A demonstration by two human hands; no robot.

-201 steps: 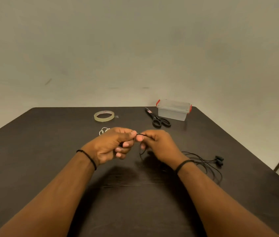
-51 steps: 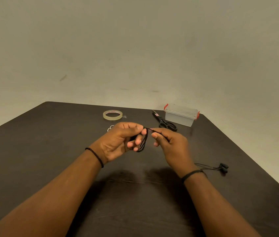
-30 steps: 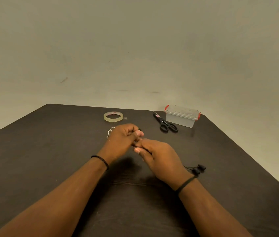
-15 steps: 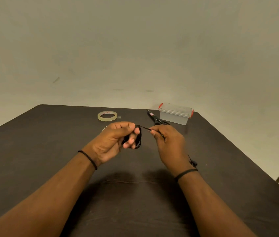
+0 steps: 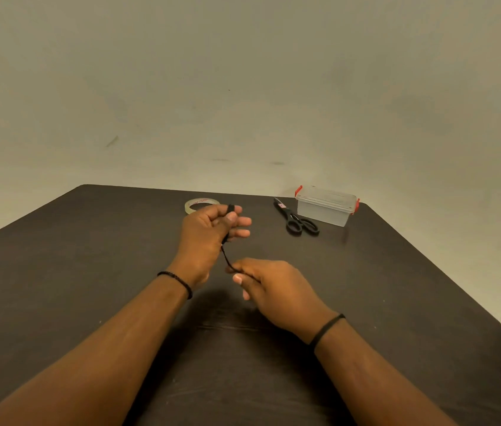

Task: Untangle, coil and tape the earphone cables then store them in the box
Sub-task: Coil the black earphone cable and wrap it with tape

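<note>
Over the middle of the dark counter (image 5: 58,287) my two hands work a black earphone cable (image 5: 226,256). My left hand (image 5: 209,232) is raised farther out, its fingers (image 5: 241,222) curled with the cable wound around them; a dark loop shows at my fingertip near the top, and my thumb presses the coil against the fingers. From there a short stretch of cable runs down and toward me to my right hand (image 5: 273,290), which sits nearer and a little to the right. My right thumb and forefinger pinch the cable between them, the other fingers tucked loosely underneath. Where the rest of the cable lies I cannot tell; my right hand hides it.

Just beyond my left hand, at the far side of the counter, lies a roll of clear tape (image 5: 201,205), flat. To the right of it lie black-handled scissors (image 5: 295,218), blades pointing away from me. Just right of the scissors stands a small clear plastic box (image 5: 326,207) with red clips, its lid on, near the far right corner.
</note>
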